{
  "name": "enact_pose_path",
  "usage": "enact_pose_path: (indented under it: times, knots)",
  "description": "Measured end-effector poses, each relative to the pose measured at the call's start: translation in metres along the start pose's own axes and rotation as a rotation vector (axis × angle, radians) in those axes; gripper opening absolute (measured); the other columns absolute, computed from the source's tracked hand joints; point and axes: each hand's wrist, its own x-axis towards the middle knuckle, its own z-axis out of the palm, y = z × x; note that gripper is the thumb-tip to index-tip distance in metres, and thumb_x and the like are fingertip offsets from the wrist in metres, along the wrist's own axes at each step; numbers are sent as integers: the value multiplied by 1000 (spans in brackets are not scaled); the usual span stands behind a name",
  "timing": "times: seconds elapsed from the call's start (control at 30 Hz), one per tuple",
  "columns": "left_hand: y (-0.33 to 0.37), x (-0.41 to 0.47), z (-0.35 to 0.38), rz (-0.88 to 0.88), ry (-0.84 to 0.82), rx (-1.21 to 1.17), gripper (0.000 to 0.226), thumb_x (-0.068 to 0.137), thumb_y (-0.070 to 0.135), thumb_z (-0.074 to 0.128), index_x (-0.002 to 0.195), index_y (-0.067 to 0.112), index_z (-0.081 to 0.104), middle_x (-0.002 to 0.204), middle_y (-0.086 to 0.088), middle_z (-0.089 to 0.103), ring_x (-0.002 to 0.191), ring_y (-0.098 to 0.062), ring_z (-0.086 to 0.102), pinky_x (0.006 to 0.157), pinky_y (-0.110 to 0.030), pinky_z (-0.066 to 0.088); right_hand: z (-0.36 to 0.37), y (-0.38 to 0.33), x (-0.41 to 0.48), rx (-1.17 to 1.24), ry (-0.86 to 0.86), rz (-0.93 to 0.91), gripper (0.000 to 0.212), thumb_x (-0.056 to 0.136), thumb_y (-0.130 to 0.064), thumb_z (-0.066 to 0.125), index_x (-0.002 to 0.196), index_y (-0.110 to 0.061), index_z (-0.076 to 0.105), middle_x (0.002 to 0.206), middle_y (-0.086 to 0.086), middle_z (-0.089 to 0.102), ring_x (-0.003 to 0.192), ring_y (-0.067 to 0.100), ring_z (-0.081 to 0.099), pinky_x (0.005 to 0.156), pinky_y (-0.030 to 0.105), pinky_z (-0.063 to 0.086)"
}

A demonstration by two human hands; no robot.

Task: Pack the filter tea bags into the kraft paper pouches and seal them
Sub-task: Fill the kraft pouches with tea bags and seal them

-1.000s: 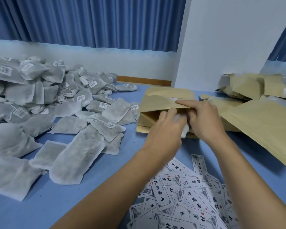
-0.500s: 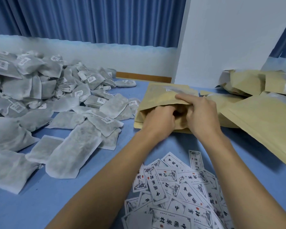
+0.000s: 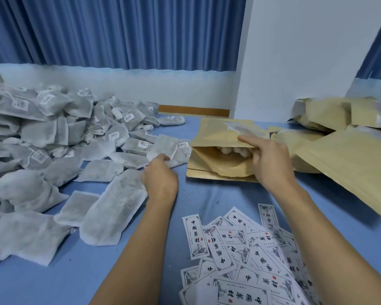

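The kraft paper pouch [image 3: 218, 134] you are filling lies just right of the frame's centre, its mouth gaping toward you. Your right hand [image 3: 271, 159] holds that mouth open. One digit lies straight along the upper lip while the other fingers [image 3: 233, 150] curl inside, so the top wall is pinched between them. The edge of another flat pouch shows directly beneath it.

Your left hand [image 3: 161, 179] is just left of the pouch, its back toward the camera, with the digits bent forward onto a tea bag [image 3: 163, 145] at the near edge of the heap. They touch it, but you cannot tell from this view whether they have closed on it.

The heap of filter tea bags [image 3: 53, 133] fills the left half of the frame, grey-white, many with small printed tags. One long bag [image 3: 114, 208] lies beside your left wrist. At the right edge, flat kraft pouches [image 3: 350, 159] overlap one another, with bulkier ones [image 3: 330, 113] piled behind them in the upper right. Printed paper labels [image 3: 240, 249] with black characters are scattered at the lower centre, between your forearms. Everything sits on a blue table [image 3: 53, 282]. A blue curtain [image 3: 119, 29] and a white pillar [image 3: 306, 51] stand behind.
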Motion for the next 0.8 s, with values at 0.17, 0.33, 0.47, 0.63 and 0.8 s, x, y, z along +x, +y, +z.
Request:
enact_pose_path:
  times: [0.17,0.33,0.47,0.63,0.8]
  knots:
    - [41,-37,2,506,341,-650,47,98,6,52,141,21,43,139,2,53,128,-19,52,107,-26,40,-3,1,5,-58,25,60,55,86,12,43,116,-21,76,79,-26,68,76,-19,58,80,-8,30]
    - [66,-81,35,1007,296,-230,33,87,3,65,119,7,56,115,-13,61,101,-34,58,94,-38,44,-6,5,10,-64,-20,47,55,86,5,44,116,-29,75,106,1,76,93,14,66,83,9,42]
    - [91,-76,41,868,-120,76,25,90,4,57,115,8,57,108,-13,57,98,-36,54,75,-38,40,-12,7,12,3,-51,57,55,87,8,44,111,-28,78,68,-23,62,60,-11,56,60,-2,37]
    - [129,-29,50,471,-470,256,46,102,22,44,148,23,40,152,-9,44,136,-34,44,106,-43,40,-9,7,12,-11,-18,23,55,86,9,46,111,-29,77,77,-11,62,62,-21,51,65,-6,32]
    - [123,-29,49,545,-645,380,36,101,23,43,137,18,50,137,-13,55,123,-35,54,93,-41,46,-4,15,9,-48,-11,31,57,86,9,44,113,-29,77,100,-1,76,77,3,61,80,2,41]
